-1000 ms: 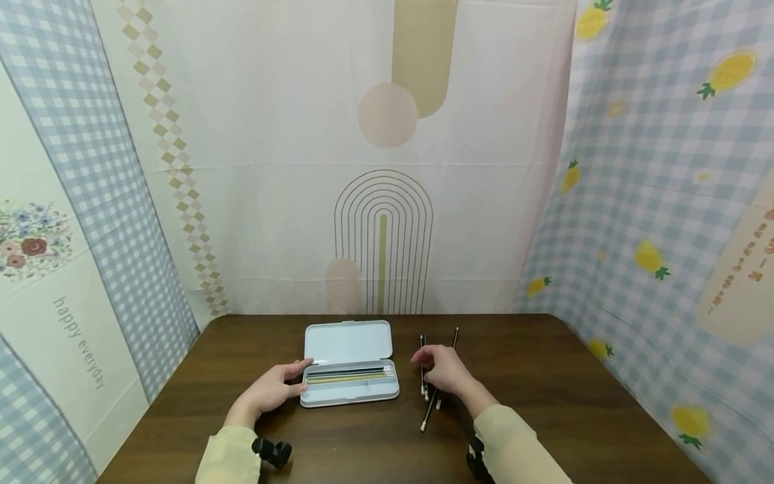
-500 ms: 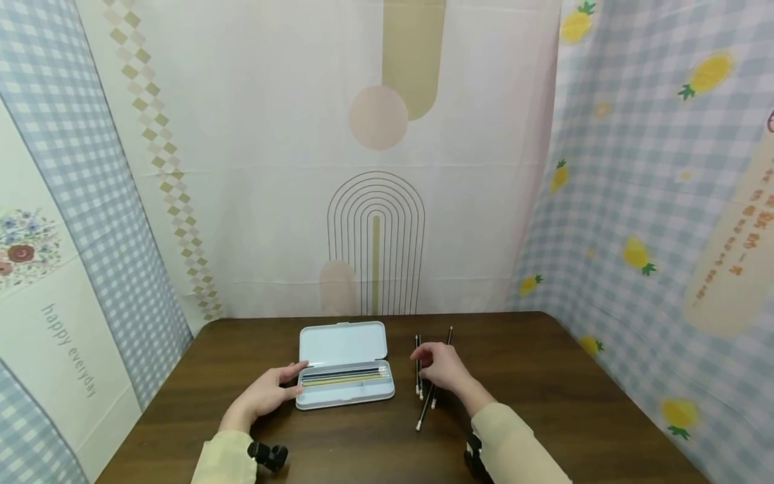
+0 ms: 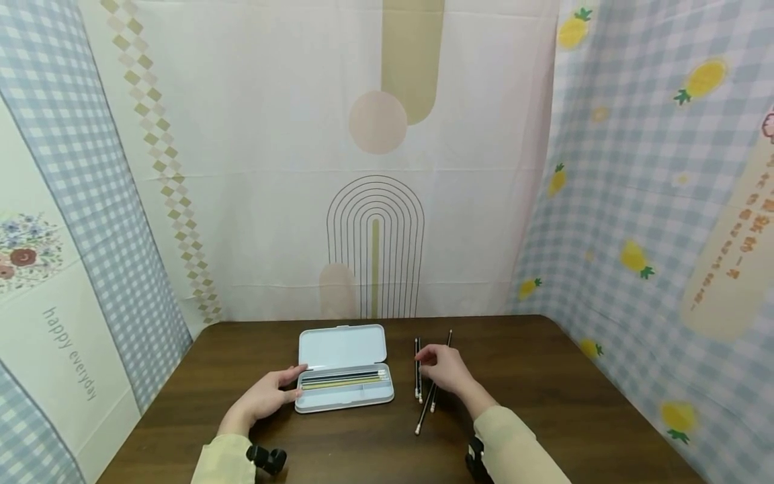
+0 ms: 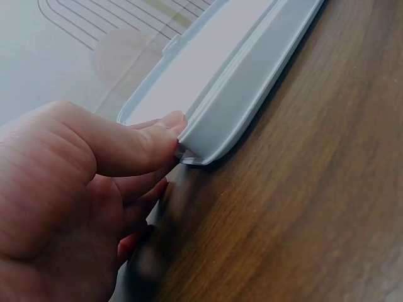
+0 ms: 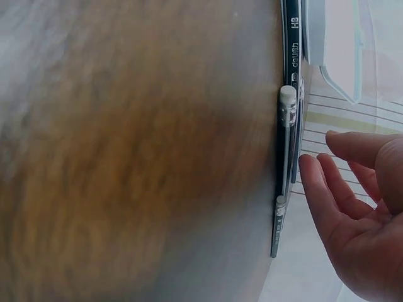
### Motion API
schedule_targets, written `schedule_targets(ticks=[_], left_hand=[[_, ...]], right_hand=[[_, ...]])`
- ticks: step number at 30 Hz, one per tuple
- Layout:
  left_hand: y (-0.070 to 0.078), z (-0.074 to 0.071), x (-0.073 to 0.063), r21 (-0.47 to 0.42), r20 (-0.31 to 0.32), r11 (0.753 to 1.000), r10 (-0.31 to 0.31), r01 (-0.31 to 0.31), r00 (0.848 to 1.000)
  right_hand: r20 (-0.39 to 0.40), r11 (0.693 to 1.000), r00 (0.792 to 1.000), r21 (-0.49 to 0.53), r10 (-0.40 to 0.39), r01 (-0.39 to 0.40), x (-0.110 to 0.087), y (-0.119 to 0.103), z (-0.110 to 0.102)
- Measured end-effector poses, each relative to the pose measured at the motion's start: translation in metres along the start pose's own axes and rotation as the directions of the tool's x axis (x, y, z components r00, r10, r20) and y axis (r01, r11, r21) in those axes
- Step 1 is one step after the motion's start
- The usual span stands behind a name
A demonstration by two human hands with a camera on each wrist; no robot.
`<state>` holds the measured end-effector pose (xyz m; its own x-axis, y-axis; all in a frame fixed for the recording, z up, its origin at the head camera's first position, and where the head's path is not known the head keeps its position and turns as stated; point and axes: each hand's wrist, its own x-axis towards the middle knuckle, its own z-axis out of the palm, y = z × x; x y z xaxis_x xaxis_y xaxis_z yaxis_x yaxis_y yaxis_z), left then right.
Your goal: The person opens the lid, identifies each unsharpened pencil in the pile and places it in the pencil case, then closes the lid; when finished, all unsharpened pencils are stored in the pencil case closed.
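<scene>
A pale blue pencil case lies on the table with its lid swung back. Several pencils, dark ones and a yellow one, lie lengthwise inside. My left hand grips the case's left end, the thumb on its rim in the left wrist view and the other fingers partly hidden behind. To the right, my right hand hovers over several loose dark pencils with white eraser ends. Seen from the right wrist, its thumb and fingers are apart, near the pencils, holding nothing.
The dark wooden table runs back to a patterned cloth. More cloth hangs at both sides. A black wrist camera sits on the left sleeve, and another dark one is by the right sleeve.
The head view has shifted slightly. Both hands stay in nearly the same places, the left at the case's end and the right above the loose pencils.
</scene>
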<state>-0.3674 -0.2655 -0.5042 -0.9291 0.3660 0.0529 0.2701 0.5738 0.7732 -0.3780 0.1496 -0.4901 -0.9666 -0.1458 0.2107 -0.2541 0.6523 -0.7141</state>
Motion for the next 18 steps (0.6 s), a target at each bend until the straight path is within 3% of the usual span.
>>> schedule_targets(ticks=[10, 18], left_hand=[[-0.0002, -0.0019, 0.0, -0.007, -0.004, 1.0, -0.01, 0.01, 1.0], [-0.0048, -0.0049, 0.0004, 0.013, 0.022, 0.998, 0.053, -0.054, 0.998]], right_hand=[[0.008, 0.999, 0.999, 0.041, 0.032, -0.033, 0.0035, 0.0, 0.0015], [0.025, 0.999, 0.999, 0.016, 0.044, -0.044, 0.0033, 0.0023, 0.0028]])
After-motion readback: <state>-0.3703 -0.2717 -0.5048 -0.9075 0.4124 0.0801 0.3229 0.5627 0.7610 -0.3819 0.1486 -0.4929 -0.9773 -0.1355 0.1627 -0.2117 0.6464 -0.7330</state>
